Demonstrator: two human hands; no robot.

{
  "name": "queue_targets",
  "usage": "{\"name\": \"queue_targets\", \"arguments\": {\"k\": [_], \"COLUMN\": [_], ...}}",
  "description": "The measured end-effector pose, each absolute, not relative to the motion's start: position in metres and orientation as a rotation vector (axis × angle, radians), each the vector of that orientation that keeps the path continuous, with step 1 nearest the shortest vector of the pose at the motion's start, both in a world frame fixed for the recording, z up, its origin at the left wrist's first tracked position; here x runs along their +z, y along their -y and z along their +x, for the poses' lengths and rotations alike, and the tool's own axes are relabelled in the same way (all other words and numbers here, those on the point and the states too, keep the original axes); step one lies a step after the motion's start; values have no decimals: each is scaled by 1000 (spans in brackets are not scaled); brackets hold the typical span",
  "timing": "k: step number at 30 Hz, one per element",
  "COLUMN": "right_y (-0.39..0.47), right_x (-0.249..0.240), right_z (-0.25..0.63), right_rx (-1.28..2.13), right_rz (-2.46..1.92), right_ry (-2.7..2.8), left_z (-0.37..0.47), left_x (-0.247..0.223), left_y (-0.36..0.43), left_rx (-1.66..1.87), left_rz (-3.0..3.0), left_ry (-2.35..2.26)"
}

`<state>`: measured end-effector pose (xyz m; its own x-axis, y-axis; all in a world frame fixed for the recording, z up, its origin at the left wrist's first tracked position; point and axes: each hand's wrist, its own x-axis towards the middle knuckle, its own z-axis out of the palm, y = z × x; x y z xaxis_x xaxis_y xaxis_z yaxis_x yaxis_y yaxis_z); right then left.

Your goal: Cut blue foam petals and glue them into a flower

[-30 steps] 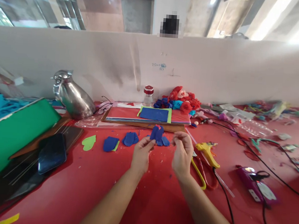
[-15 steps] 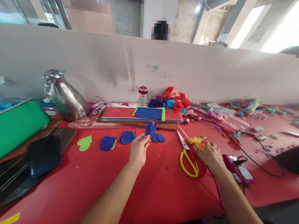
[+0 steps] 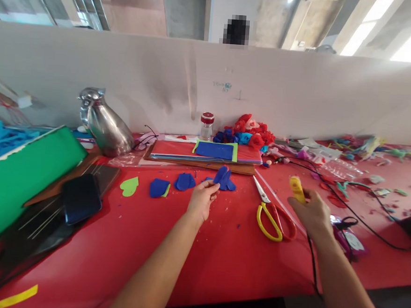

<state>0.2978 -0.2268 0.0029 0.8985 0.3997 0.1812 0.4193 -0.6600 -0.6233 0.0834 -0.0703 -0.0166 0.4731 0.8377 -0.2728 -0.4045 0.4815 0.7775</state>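
Carefully, the left hand [image 3: 200,203] holds a dark-blue, paper-like piece with layered petals [image 3: 222,176] in a narrow pinch, low on it, seemingly so that the upper petals are not covered by the fingers. The right hand [image 3: 314,215] is closed around a yellow plastic glue gun [image 3: 297,188], like on a handle; its nozzle I cannot make out. Just left of this hand lie the metal scissors with yellow and red handles [image 3: 265,199], their loops toward the person, which probably makes them easy to take. Beyond and left of the left hand, small dark-blue petal cutouts [image 3: 184,181] are kept in groups, perhaps for quick reach.

As for edges, the front border of the red table [image 3: 218,267] runs nearer to the person than both hands. Between the hands the gap is wide, but the scissors occupy its right part. A black cord [image 3: 312,260] goes down from below the right hand, and it may catch on the scissors. Farther than the left hand, a stack of coloured sheets [image 3: 163,148] limits the reach, then a clear jar with red lid [image 3: 206,126], and finally the pale partition [image 3: 144,74].
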Motion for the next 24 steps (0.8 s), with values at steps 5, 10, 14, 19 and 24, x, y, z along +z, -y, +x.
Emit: {"name": "queue_targets", "arguments": {"k": [5,10,14,19,24], "right_y": [213,183,171,162,162], "right_x": [17,16,15,16,14], "right_z": [246,196,176,169,177], "right_rx": [433,588,624,591,592], "right_rz": [-1488,-1240,-1149,-1122,-1172], "right_ry": [500,475,487,494,432], "left_z": [85,84,84,86,86], "left_x": [-13,-7,-7,-9,-3], "left_y": [76,81,83,87,91], "left_rx": [823,783,777,763,798], "left_rz": [698,696,731,795,791], "left_ry": [-670,-557,-509,-499,-538]}}
